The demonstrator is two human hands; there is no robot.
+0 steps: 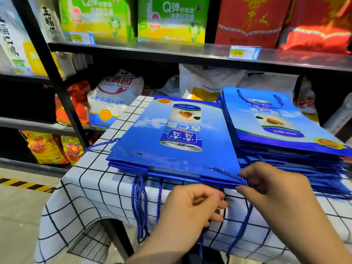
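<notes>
A flat blue paper gift bag (171, 138) printed with a drink can tops a small pile on a table with a white, black-checked cloth (91, 189). Its blue rope handle (228, 174) comes out of an eyelet near the front edge. My right hand (274, 189) pinches that rope at the bag's edge. My left hand (192, 210) is just below the table edge with fingers curled and thumb against fingertips, beside the hanging rope; whether it holds rope I cannot tell. A taller stack of the same bags (282, 134) lies to the right.
More blue rope handles (140, 204) dangle over the front of the cloth. Black shelving (190, 52) behind the table carries green boxes, red gift bags, a flour sack (112, 103) and a price tag (243, 52). Floor with a yellow-black stripe (24, 184) lies at the left.
</notes>
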